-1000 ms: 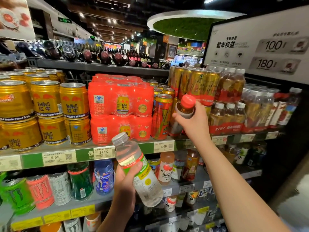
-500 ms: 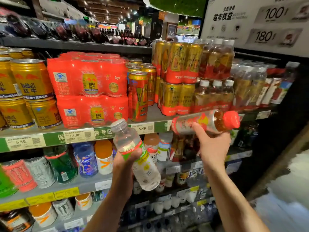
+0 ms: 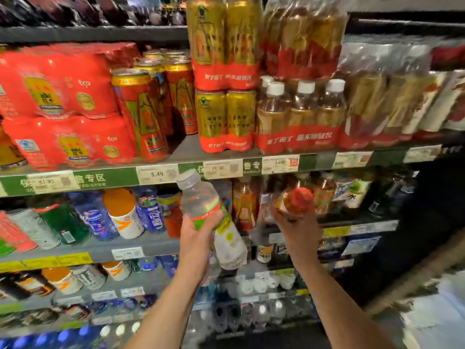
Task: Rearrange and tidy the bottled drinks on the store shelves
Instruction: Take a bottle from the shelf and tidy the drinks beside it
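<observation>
My left hand [image 3: 197,235] grips a clear bottle [image 3: 210,215] with a grey cap and a green and yellow label, tilted with its cap toward the upper left, in front of the second shelf. My right hand [image 3: 298,230] holds a brown drink bottle with a red cap [image 3: 295,200], its cap end pointing toward me, level with the second shelf [image 3: 362,226]. The picture is blurred by motion, so the right bottle's label is unreadable.
The upper shelf [image 3: 181,149] carries red multipacks [image 3: 63,104], tall red and gold cans [image 3: 141,112], shrink-wrapped gold cans [image 3: 224,119] and white-capped tea bottles [image 3: 299,114]. The second shelf holds mixed bottles and cans. Lower shelves hold more drinks. A dark gap lies at the right.
The view has dropped and moved closer to the shelves. My right hand carried the red-capped bottle down from the upper shelf to the second shelf level. The left hand kept its bottle.
</observation>
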`<state>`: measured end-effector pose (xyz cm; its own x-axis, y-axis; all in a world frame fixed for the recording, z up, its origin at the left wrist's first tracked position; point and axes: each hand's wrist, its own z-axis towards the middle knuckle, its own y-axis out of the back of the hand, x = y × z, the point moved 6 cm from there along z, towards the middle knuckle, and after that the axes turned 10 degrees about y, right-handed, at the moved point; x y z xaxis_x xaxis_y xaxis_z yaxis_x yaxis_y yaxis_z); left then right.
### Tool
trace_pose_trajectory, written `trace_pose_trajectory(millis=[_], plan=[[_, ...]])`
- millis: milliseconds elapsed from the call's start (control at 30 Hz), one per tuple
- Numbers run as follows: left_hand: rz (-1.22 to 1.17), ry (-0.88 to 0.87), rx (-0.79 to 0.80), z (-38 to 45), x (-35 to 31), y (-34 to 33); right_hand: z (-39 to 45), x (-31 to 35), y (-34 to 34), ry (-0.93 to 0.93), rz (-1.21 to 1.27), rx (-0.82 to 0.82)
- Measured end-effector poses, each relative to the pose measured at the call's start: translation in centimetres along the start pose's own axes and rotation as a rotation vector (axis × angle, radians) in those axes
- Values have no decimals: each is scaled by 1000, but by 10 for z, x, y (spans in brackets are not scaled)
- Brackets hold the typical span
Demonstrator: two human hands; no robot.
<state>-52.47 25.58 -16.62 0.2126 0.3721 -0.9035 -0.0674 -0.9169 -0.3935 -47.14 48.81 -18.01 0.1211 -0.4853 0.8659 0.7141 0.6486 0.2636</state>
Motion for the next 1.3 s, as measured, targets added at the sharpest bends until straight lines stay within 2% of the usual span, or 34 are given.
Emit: trace_pose_trajectory(millis=[100,233,333,500,633,733,867,1000,1300], plan=[[-1,-24,-57,0,10,-8,21,-22,-16,14,-8,106],[5,-28,-106,0,16,-14,40,-41,-36,-61,-21,159],[1,-31,-132,-1,17,-16,47,-50,-46,-47,-21,235],[33,-31,-168,1,16,-11,60,-52,-57,-5,-222,351],[50,-25,-181,-1,19,-5,57,-55,-59,22,-248,321],[58,-20,-201,-2,25,1,44,-72,-58,-27,-261,335],[61,-13,-222,-4,35,8,20,-71,-46,4,-135,154],[29,-5,-225,-6,41,21,-7,-45,-43,170,-20,32],[-95,-18,-296,-20,17,89,-54,14,-113,200,93,249]])
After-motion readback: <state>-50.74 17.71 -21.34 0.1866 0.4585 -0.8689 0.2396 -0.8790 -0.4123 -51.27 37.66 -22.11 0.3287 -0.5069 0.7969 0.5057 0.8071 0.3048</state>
